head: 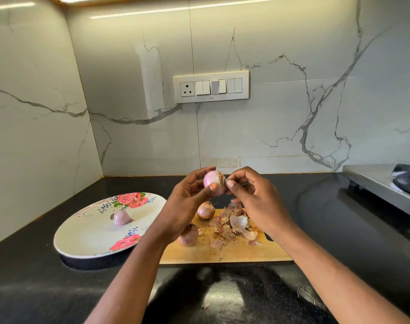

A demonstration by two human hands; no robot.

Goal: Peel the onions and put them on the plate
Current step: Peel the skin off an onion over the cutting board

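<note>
Head view: the floral plate (87, 232) holds one peeled onion (121, 217) lying on its side, tip pointing right. Above the cutting board (222, 252), the left hand (187, 202) grips a mostly peeled onion (213, 182), root end facing right, where the right hand (253, 199) pinches it. Two unpeeled onions (205, 210) and skins (234, 226) lie on the board.

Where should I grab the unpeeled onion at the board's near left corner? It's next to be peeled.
Grip the near onion round its wide middle, coming from above and the left. Its dry tip points up and away, and the peel pile crowds the right side of the board.
</note>
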